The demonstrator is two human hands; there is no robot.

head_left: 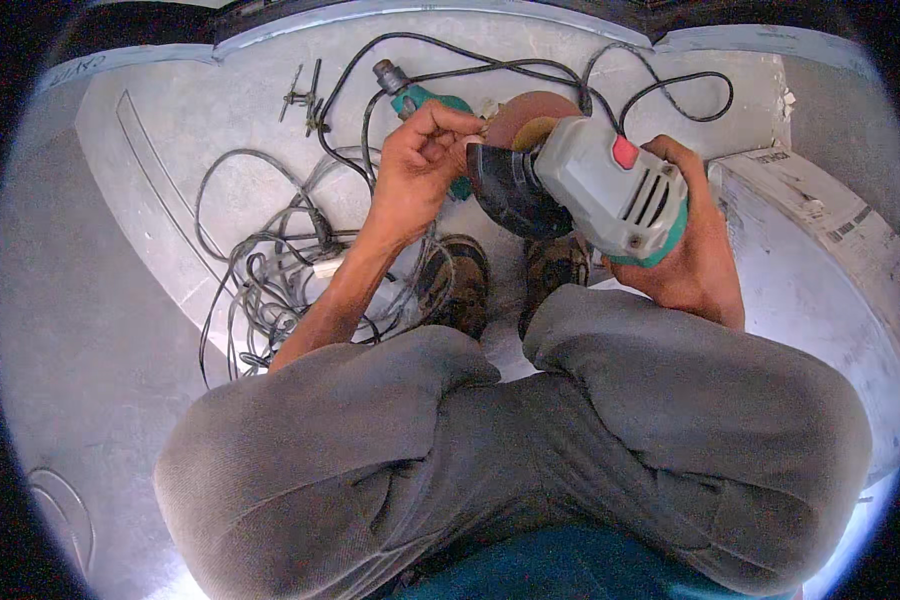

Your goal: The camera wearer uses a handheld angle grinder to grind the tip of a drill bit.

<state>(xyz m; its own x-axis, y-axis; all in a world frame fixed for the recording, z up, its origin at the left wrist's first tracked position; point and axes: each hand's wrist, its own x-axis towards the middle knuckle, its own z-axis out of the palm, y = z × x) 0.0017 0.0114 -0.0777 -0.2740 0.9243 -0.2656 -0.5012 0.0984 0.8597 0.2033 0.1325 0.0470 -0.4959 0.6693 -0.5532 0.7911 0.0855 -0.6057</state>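
Note:
My right hand (708,262) is wrapped round the body of an angle grinder (595,180), grey and green with a red switch. The grinder's reddish-brown disc (518,118) faces away from me, partly covered by a black guard (505,195). Close to the disc's left edge, my left hand (410,175) has thumb and forefinger pinched together. Whatever small piece sits between those fingertips is too small to name. Behind my left hand a green power drill (432,100) with a dark chuck lies on the floor, partly hidden by the hand.
A tangle of black cables (280,270) lies left of my feet. More black cord (470,52) loops across the far floor. At the far left lies a small dark metal clamp-like piece (302,98). A worn cardboard box (805,205) stands on the right. My shoes (460,280) are below the grinder.

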